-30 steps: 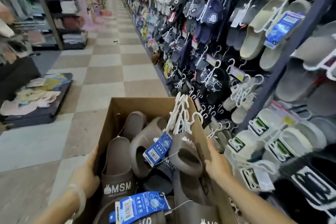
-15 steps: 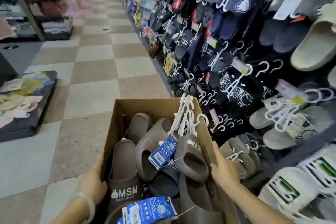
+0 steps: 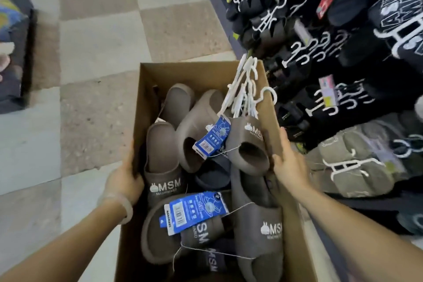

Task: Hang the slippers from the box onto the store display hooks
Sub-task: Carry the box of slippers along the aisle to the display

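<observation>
Plainly, the brown slippers (image 3: 248, 144) are heaped inside the cardboard box (image 3: 146, 103), a bunch of white hangers (image 3: 246, 89) poking above its right wall. The box is gripped at both sides: the left hand (image 3: 123, 181) is curled over the left wall, fingers together; the right hand (image 3: 288, 162) is pressed on the right wall, fingers close together. None is yet hung. A hanger is to be picked out next and carried to a free hook on the display rack (image 3: 332, 57) just beside; free hooks are hard to make out, perhaps through blur.
</observation>
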A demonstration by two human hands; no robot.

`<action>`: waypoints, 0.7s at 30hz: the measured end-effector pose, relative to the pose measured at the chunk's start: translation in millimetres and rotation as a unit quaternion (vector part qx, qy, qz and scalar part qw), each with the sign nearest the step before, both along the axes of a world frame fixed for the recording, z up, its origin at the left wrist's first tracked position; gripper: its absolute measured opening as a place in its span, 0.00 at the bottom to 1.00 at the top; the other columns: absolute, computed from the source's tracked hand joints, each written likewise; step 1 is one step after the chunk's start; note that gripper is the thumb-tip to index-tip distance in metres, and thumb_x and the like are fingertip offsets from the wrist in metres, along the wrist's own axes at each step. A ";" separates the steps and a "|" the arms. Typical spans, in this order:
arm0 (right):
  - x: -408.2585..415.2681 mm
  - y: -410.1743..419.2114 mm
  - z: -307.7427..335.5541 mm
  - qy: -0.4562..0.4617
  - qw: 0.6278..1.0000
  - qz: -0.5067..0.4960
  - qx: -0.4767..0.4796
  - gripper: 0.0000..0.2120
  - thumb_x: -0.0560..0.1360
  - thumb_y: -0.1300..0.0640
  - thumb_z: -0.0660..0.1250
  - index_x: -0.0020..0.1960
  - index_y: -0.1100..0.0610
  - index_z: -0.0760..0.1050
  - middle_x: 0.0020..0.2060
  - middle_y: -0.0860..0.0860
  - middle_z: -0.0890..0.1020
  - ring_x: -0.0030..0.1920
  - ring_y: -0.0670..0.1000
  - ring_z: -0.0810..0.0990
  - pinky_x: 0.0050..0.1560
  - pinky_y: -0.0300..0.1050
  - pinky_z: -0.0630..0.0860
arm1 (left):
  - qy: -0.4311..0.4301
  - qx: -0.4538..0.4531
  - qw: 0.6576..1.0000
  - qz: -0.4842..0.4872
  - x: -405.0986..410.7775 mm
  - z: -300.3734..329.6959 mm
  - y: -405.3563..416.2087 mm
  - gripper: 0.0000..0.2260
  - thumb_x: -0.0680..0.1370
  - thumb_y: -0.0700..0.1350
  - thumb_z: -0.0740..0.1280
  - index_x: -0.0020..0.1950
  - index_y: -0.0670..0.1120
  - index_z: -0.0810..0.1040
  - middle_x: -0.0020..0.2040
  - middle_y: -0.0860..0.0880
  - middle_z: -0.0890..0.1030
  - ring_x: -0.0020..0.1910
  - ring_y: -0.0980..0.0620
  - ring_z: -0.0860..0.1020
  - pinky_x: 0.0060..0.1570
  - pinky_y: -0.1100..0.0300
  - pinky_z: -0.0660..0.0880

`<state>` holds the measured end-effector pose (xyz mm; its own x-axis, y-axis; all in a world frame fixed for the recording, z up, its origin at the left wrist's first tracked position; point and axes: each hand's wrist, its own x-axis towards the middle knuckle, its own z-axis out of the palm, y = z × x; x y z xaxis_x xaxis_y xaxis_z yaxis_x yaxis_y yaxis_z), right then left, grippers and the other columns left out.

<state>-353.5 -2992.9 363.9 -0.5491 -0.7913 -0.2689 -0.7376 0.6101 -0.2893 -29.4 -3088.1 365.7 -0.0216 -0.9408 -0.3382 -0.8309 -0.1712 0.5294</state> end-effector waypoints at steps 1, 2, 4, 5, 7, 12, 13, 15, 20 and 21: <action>-4.7 -10.2 -17.3 0.017 1.000 0.007 -0.003 0.34 0.77 0.60 0.61 0.77 0.54 0.47 0.63 0.64 0.75 0.59 0.64 0.76 0.48 0.50 0.73 | -0.007 0.009 1.000 0.005 -3.5 -21.2 -5.6 0.35 0.74 0.34 0.62 0.76 0.56 0.53 0.58 0.35 0.79 0.54 0.33 0.77 0.49 0.50 0.71; -9.8 -19.9 -36.4 0.032 0.999 0.023 -0.023 0.33 0.77 0.61 0.61 0.77 0.56 0.49 0.62 0.65 0.76 0.58 0.64 0.77 0.47 0.49 0.75 | -0.010 0.019 1.000 0.009 -7.2 -40.4 -10.5 0.36 0.74 0.34 0.62 0.76 0.57 0.52 0.55 0.34 0.80 0.52 0.33 0.77 0.46 0.52 0.71; -19.6 -39.0 -75.1 0.057 0.996 0.054 -0.041 0.32 0.75 0.63 0.62 0.76 0.59 0.53 0.53 0.68 0.80 0.49 0.66 0.81 0.41 0.49 0.77 | -0.012 0.032 0.999 0.016 -13.8 -75.9 -20.0 0.37 0.74 0.34 0.62 0.75 0.59 0.51 0.50 0.33 0.81 0.46 0.33 0.78 0.42 0.54 0.69; -24.3 -48.0 -94.0 0.055 0.997 0.058 -0.020 0.33 0.76 0.61 0.62 0.76 0.57 0.51 0.51 0.68 0.80 0.48 0.66 0.81 0.41 0.50 0.77 | -0.013 0.037 0.999 0.021 -16.3 -94.1 -24.4 0.37 0.74 0.34 0.62 0.75 0.59 0.51 0.49 0.34 0.81 0.46 0.33 0.78 0.41 0.54 0.69; -34.7 -63.3 -133.4 0.038 0.997 0.054 0.026 0.35 0.77 0.57 0.60 0.77 0.50 0.43 0.52 0.66 0.80 0.48 0.65 0.79 0.45 0.53 0.74 | -0.013 0.045 0.998 0.035 -22.6 -128.3 -32.8 0.38 0.73 0.33 0.62 0.75 0.60 0.50 0.50 0.34 0.81 0.47 0.32 0.78 0.44 0.51 0.71; -46.8 -102.4 -212.1 0.015 0.998 0.049 0.040 0.35 0.78 0.57 0.59 0.76 0.46 0.40 0.53 0.63 0.81 0.47 0.64 0.79 0.41 0.50 0.69 | -0.026 0.049 0.997 0.058 -38.0 -213.8 -59.8 0.39 0.74 0.34 0.61 0.75 0.63 0.47 0.52 0.33 0.80 0.49 0.31 0.77 0.47 0.49 0.72; -48.7 -109.2 -227.0 0.011 0.998 0.047 0.044 0.35 0.78 0.57 0.59 0.76 0.47 0.41 0.58 0.63 0.78 0.49 0.64 0.79 0.42 0.50 0.71 | -0.027 0.047 0.997 0.059 -40.4 -230.5 -65.3 0.39 0.74 0.34 0.61 0.75 0.63 0.47 0.53 0.33 0.80 0.49 0.31 0.77 0.49 0.48 0.73; -53.5 -120.7 -256.7 0.001 0.998 0.041 0.041 0.34 0.78 0.58 0.59 0.77 0.47 0.43 0.65 0.62 0.74 0.54 0.64 0.78 0.48 0.52 0.73 | -0.037 0.042 0.997 0.059 -45.5 -262.4 -76.3 0.39 0.73 0.34 0.61 0.75 0.61 0.47 0.53 0.32 0.80 0.50 0.30 0.77 0.51 0.45 0.73; -63.1 -141.9 -319.3 -0.030 0.999 0.028 0.021 0.34 0.78 0.60 0.60 0.77 0.48 0.45 0.64 0.66 0.73 0.62 0.66 0.72 0.60 0.55 0.71 | -0.047 0.030 0.997 0.054 -60.3 -332.0 -101.4 0.38 0.73 0.34 0.61 0.76 0.59 0.48 0.54 0.31 0.79 0.51 0.30 0.76 0.54 0.43 0.74; -64.9 -146.4 -330.2 -0.029 0.999 0.028 0.020 0.35 0.78 0.60 0.60 0.77 0.48 0.45 0.64 0.66 0.72 0.64 0.66 0.70 0.62 0.56 0.69 | -0.042 0.027 0.997 0.055 -62.1 -344.4 -106.0 0.38 0.73 0.34 0.60 0.76 0.60 0.48 0.55 0.32 0.79 0.52 0.31 0.76 0.54 0.44 0.73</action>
<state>-418.4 -3139.3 33.8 -0.4864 -0.8085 -0.3312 -0.7542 0.5799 -0.3080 -91.5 -3194.1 21.3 0.1110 -0.9166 -0.3840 -0.8472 -0.2893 0.4456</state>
